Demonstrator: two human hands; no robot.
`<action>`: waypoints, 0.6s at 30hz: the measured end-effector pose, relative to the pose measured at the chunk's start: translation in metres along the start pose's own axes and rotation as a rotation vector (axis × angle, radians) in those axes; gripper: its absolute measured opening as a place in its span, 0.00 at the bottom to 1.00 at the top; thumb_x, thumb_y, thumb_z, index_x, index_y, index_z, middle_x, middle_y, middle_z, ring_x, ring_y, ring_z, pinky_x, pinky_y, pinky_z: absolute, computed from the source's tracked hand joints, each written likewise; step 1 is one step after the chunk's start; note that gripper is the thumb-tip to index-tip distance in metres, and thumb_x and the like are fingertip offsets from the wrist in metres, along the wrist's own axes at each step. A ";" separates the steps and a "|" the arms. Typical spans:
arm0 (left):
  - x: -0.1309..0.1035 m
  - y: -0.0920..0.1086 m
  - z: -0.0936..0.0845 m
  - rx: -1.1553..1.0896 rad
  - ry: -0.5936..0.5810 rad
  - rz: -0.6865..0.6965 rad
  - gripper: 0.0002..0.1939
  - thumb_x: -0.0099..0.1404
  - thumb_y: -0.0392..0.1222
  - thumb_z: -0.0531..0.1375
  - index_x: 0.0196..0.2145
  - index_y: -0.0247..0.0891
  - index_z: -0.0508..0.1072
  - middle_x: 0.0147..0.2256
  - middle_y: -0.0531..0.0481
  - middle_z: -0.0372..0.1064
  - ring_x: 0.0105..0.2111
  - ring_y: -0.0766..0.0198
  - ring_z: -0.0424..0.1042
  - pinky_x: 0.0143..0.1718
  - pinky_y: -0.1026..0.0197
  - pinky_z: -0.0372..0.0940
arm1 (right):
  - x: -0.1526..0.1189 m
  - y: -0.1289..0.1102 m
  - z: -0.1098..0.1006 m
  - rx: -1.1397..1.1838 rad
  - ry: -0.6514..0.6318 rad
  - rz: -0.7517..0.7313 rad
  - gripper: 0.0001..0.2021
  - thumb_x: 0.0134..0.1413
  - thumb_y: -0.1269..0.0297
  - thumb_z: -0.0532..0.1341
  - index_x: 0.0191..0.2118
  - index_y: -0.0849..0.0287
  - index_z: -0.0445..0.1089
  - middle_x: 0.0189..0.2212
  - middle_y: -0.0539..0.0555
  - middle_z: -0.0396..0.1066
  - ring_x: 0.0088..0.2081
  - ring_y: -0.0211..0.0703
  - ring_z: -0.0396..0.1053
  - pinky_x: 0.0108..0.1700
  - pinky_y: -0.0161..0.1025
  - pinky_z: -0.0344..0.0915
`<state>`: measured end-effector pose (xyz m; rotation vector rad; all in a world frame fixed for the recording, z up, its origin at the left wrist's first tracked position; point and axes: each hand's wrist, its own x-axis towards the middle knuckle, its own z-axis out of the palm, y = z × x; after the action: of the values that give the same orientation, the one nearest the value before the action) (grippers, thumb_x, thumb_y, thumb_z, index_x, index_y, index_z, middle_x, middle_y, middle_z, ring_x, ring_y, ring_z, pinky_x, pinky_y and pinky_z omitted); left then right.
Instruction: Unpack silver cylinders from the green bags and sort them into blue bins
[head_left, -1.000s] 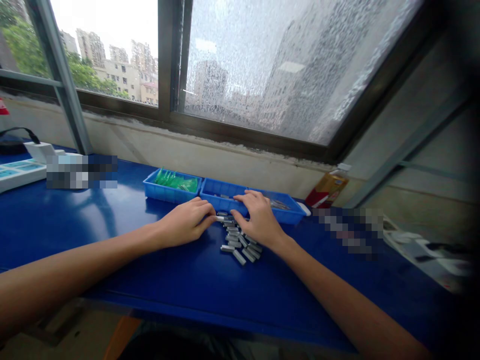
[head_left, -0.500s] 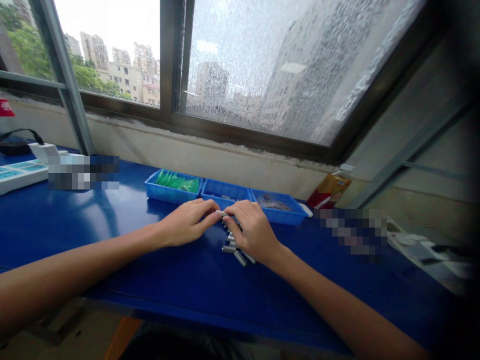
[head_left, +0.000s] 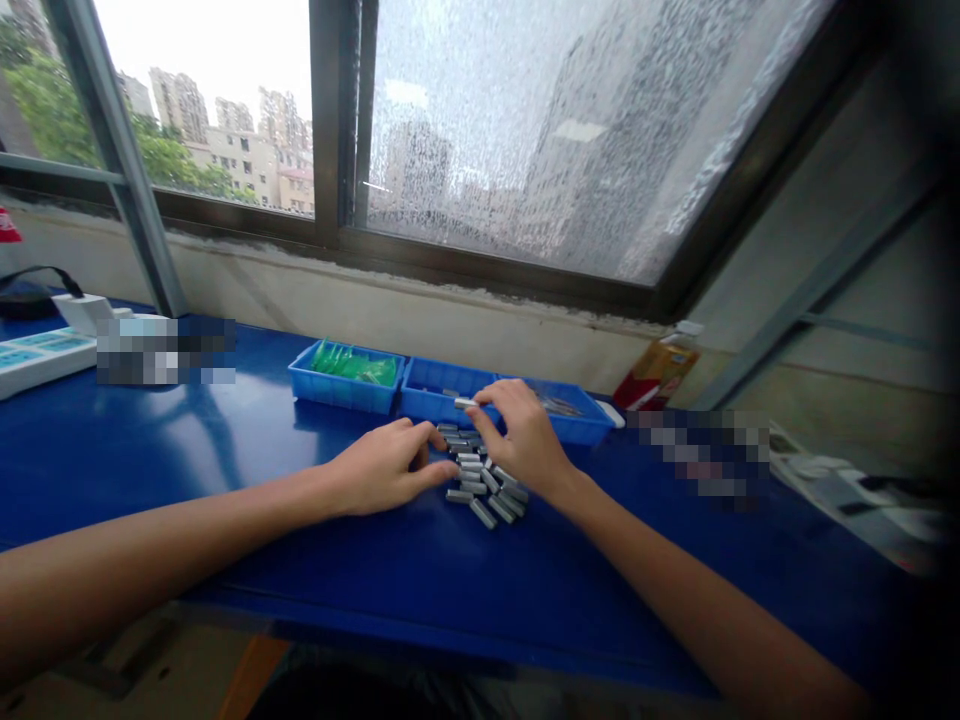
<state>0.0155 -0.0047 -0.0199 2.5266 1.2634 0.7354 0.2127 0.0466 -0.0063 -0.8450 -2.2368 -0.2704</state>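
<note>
My right hand [head_left: 521,432] pinches a small silver metal cylinder [head_left: 464,403] between thumb and fingers, raised at the front of the middle blue bin [head_left: 427,402]. Below it, a loose pile of similar metal cylinders [head_left: 472,488] lies on the blue table. At the left side of this pile is my left hand [head_left: 390,465], thumb and forefinger apart, with no piece visible between them. Its fingertips come close to the nearest cylinders; whether they touch cannot be told. A few metal pieces show inside the middle bin, partly hidden by my right hand.
A left bin [head_left: 341,390] holds green plastic bags, and a right bin [head_left: 581,428] holds thin pieces. Behind it stands a bottle [head_left: 660,370] with a red and gold label. A white power strip [head_left: 49,350] lies far left on the blue table [head_left: 360,590].
My hands have parted from where they met at a cylinder. The right one has lifted a cylinder toward the middle bin; the left has opened and lowered beside the pile.
</note>
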 end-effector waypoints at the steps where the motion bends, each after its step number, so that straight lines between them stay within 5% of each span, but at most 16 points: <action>1: -0.001 0.001 0.002 0.015 -0.030 0.034 0.18 0.61 0.54 0.54 0.40 0.37 0.67 0.29 0.50 0.67 0.32 0.60 0.65 0.32 0.60 0.59 | 0.001 0.008 0.001 -0.024 0.027 0.053 0.07 0.55 0.63 0.55 0.31 0.60 0.65 0.31 0.56 0.68 0.37 0.47 0.62 0.39 0.43 0.58; 5: -0.003 0.006 0.008 0.084 -0.062 0.191 0.12 0.59 0.48 0.57 0.38 0.39 0.68 0.33 0.49 0.68 0.36 0.60 0.65 0.38 0.59 0.59 | 0.001 0.026 0.009 -0.084 0.047 0.167 0.07 0.55 0.62 0.55 0.30 0.59 0.67 0.30 0.56 0.68 0.36 0.47 0.62 0.39 0.44 0.59; 10: -0.002 0.004 0.007 0.095 -0.031 0.217 0.06 0.62 0.40 0.53 0.34 0.36 0.67 0.32 0.49 0.67 0.35 0.61 0.64 0.38 0.60 0.59 | -0.001 0.015 0.016 -0.149 -0.013 0.158 0.10 0.55 0.59 0.55 0.37 0.60 0.68 0.35 0.58 0.68 0.41 0.51 0.62 0.42 0.46 0.58; 18: 0.006 -0.018 -0.005 0.037 0.112 0.038 0.10 0.66 0.40 0.49 0.34 0.34 0.67 0.33 0.46 0.69 0.35 0.61 0.65 0.38 0.59 0.60 | -0.005 -0.019 -0.002 0.004 -0.158 -0.178 0.12 0.53 0.59 0.57 0.40 0.61 0.65 0.38 0.58 0.68 0.42 0.49 0.62 0.43 0.45 0.57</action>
<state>0.0038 0.0111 -0.0211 2.5773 1.2784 0.8810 0.2040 0.0291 -0.0075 -0.6865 -2.4642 -0.2912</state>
